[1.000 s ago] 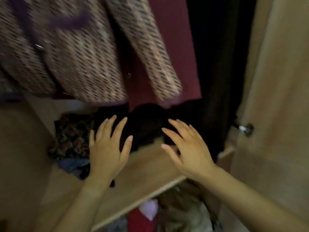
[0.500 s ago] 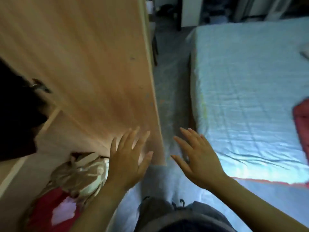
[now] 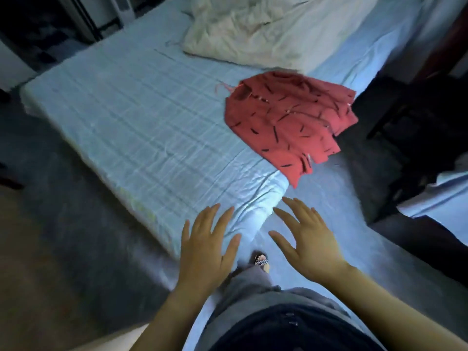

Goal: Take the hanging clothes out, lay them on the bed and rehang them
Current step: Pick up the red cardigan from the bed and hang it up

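Both hands are hovering empty over the near corner of the bed [image 3: 141, 117]. Left hand [image 3: 205, 252] is showing palm down, fingers spread wide and straight, gripping nothing. Right hand [image 3: 309, 241] is doing the same: flat, fingers fanned, nothing held. The two are sitting side by side, apart, not touching each other or the sheet as far as I can tell.

Red shirt [image 3: 288, 122] with dark dash marks is lying crumpled at the bed's right edge, its lower hem drooping over that edge toward the near corner. A pink hanger [image 3: 222, 86] is poking out of the collar on the shirt's left side, resting on the sheet. Shirt is well clear of both hands, further up the bed.

White pillow [image 3: 243, 29] is sitting at the far end of the bed, just beyond the shirt.

Person's grey trouser leg [image 3: 243, 282] and a sandalled foot [image 3: 260, 260] are showing below the hands, on the floor just beside the near corner.
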Demonstrator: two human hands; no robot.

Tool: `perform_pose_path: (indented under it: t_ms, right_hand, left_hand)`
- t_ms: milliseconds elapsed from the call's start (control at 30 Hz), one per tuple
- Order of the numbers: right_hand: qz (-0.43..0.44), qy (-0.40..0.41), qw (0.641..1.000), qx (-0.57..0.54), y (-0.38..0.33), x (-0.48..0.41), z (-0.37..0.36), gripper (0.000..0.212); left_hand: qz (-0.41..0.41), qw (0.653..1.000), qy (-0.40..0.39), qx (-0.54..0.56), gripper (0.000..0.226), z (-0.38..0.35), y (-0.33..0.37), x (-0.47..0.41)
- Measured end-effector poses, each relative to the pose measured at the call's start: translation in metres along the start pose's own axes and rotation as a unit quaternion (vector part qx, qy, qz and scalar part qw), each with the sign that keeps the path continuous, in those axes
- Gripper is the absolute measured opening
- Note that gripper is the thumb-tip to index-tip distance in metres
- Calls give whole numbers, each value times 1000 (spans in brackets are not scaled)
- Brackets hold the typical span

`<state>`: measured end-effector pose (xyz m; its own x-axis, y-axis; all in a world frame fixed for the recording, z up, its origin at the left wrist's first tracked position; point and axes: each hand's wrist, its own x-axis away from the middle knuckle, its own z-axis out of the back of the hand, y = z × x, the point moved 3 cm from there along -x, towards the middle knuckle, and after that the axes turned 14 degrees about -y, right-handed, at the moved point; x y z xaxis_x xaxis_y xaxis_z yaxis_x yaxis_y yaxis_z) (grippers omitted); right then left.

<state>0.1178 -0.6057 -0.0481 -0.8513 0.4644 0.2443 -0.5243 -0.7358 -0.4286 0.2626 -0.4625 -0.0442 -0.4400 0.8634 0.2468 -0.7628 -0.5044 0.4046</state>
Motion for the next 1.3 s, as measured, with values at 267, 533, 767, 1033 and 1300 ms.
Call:
perform_pose_path:
  t_ms: [267,533,767,1033,1300]
  right_hand:
    - [-175,38,984,-3,77,-43,57,69]
    - [-275,75,958,-34,117,-71,93,68]
    - [-219,70,972,-43,147,-139,117,58]
    - [-101,18,994,-35,228,-256,155,57]
    - [48,-46,998,17,316,-410,246,59]
  left_hand:
    - [-182,981,-34,-65,48,16,48,-172]
    - [-276,958,-35,-70,48,27,91,-264]
    - [-210,975,-48,-49,50,23,81,-313]
    - [-96,995,-30,-23,52,25,91,-411]
    - [73,997,3,0,54,45,125,-527]
